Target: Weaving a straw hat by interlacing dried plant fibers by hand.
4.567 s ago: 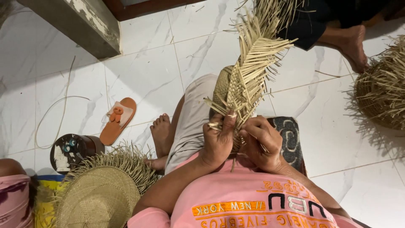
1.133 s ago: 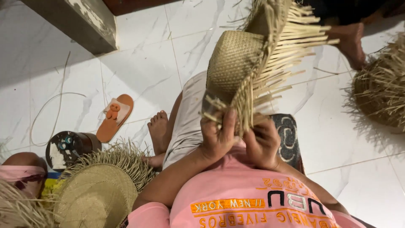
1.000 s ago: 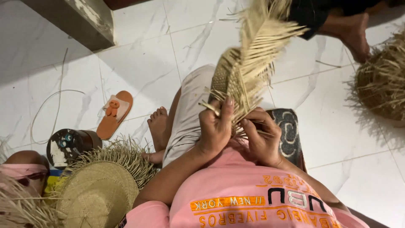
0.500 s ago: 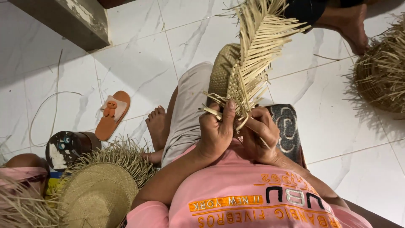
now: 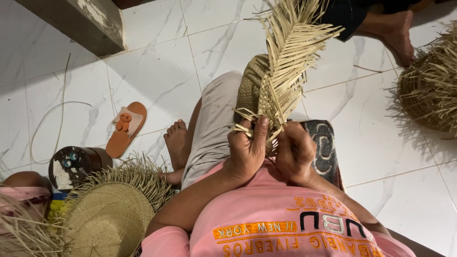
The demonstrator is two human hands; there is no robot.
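Observation:
I hold a half-woven straw hat (image 5: 281,71) edge-on above my lap, its loose pale strips fanning upward. My left hand (image 5: 247,147) grips the woven rim from the left, thumb pressed up against the strips. My right hand (image 5: 295,150) pinches the strips on the other side, fingers curled around them. Both hands touch the same stretch of the rim, close together. The hat's rounded crown (image 5: 250,83) shows behind the strips.
A woven straw hat with a fringed edge (image 5: 112,214) lies at lower left, by an orange sandal (image 5: 126,127) and a dark round tin (image 5: 76,164). Another fringed straw piece (image 5: 431,85) sits at right near another person's foot (image 5: 392,33). A patterned mat (image 5: 323,147) lies under me.
The hat was turned crown-toward-me about a second ago; it is now edge-on again. My hands stay on the rim, shifting slightly along the strips.

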